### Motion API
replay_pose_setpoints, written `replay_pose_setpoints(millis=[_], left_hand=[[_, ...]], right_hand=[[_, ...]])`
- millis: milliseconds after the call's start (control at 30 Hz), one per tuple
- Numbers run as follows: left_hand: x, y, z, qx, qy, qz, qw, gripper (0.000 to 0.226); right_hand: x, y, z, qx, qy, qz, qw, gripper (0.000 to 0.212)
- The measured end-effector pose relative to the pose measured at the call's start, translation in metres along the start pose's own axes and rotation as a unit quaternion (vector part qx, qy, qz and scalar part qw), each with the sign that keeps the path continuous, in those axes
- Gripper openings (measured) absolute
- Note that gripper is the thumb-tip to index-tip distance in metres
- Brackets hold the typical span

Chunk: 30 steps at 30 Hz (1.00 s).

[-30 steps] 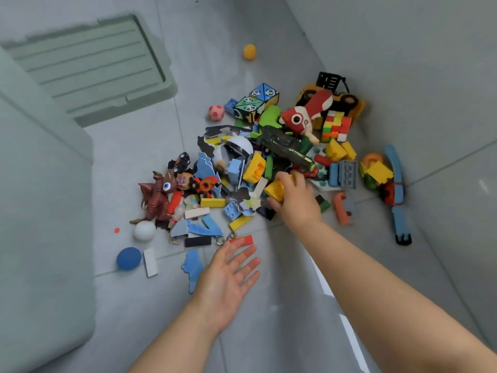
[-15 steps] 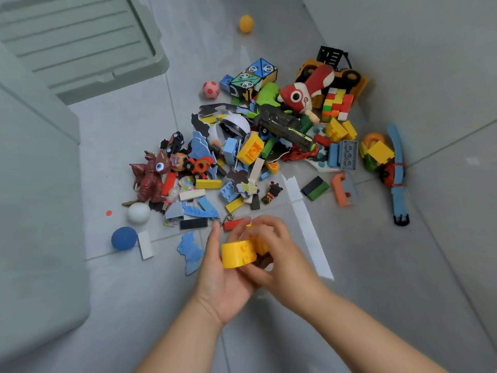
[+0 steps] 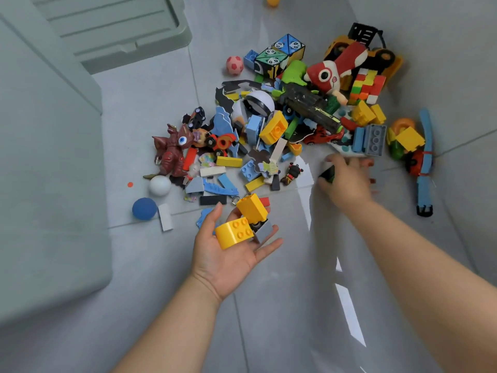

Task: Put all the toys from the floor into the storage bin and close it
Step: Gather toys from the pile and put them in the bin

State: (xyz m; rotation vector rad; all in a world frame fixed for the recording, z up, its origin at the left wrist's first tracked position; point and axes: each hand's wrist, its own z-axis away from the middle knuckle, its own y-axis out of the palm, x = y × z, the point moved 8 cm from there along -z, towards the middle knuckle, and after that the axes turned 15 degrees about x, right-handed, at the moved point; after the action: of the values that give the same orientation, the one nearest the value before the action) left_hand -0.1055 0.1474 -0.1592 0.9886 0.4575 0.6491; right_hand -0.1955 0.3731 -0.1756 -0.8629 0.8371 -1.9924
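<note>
On the grey tiled floor [image 3: 150, 84] straight ahead, the toy pile [image 3: 282, 125] lies spread out in a loose heap, with the pale green storage bin [image 3: 48, 184] standing to its left and the bin's lid [image 3: 113, 25] lying flat on the floor beyond it, off the bin. The left hand [image 3: 228, 257] hangs above the near edge of the pile, palm up and fingers relaxed and apart, carrying three pieces. A yellow studded brick [image 3: 234, 234] lies across the palm, studs facing up and its long axis running left to right. A second yellow brick [image 3: 251, 208] sits tilted on the fingers, its long axis pointing away toward the pile. A small grey piece [image 3: 265, 230] is wedged beside both. The right hand [image 3: 349, 181], blurred, is down at the floor on the right side of the pile, thumb and fingers curled round a black-and-green block [image 3: 326, 174]. A dark red dragon figure [image 3: 172, 152], a white ball [image 3: 160, 185] and a blue ball [image 3: 144, 208] lie at the pile's left edge. A blue strap toy [image 3: 426, 157] lies at the far right, its long axis running near to far.
</note>
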Motion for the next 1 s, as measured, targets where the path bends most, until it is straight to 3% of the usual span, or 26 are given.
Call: replay_pose_setpoints(millis=[167, 267, 433, 767, 933, 1000], left_hand=[[-0.003, -0.002, 0.001, -0.004, 0.013, 0.009, 1.0, 0.06], [-0.002, -0.001, 0.003, -0.004, 0.017, 0.015, 1.0, 0.059], [-0.003, 0.004, 0.01, 0.014, 0.021, 0.025, 0.999, 0.061], [-0.007, 0.004, 0.021, 0.006, 0.027, 0.042, 0.999, 0.061], [-0.011, 0.002, 0.027, 0.006, 0.047, 0.048, 0.998, 0.073], [-0.013, 0.007, 0.029, 0.015, 0.056, 0.042, 0.997, 0.07]], right_hand=[[0.038, 0.001, 0.027, -0.055, -0.117, -0.206, 0.97, 0.062], [0.064, 0.019, 0.024, -0.01, -0.156, -0.137, 0.978, 0.061], [0.077, 0.048, 0.025, 0.011, -0.143, -0.041, 0.989, 0.085], [0.107, 0.055, 0.018, -0.03, -0.134, 0.033, 0.99, 0.056], [0.098, 0.05, 0.013, -0.039, -0.155, -0.008, 0.987, 0.043], [0.085, 0.045, 0.015, -0.071, -0.158, -0.092, 0.981, 0.037]])
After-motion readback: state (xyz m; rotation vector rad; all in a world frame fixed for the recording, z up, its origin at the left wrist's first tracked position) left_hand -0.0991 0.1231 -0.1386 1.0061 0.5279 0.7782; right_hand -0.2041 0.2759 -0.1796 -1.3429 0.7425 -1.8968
